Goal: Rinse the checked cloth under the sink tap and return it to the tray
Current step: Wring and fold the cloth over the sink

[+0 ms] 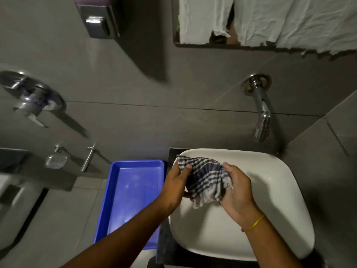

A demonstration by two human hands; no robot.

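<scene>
The checked cloth (205,180), dark blue and white, hangs bunched over the left part of the white sink (270,190). My left hand (176,185) grips its left side with the thumb on top. My right hand (236,192) holds its right side, a yellow band on the wrist. The chrome tap (261,117) sticks out of the wall above the sink's back edge, to the right of the cloth; no water is visible. The blue tray (123,190) lies left of the sink with nothing in it.
A soap dispenser (98,22) and a mirror (270,22) hang on the grey tiled wall. At left are a chrome wall fitting (32,97), a soap dish (56,160) and a toilet (13,206). A dark counter edge (164,244) runs between tray and sink.
</scene>
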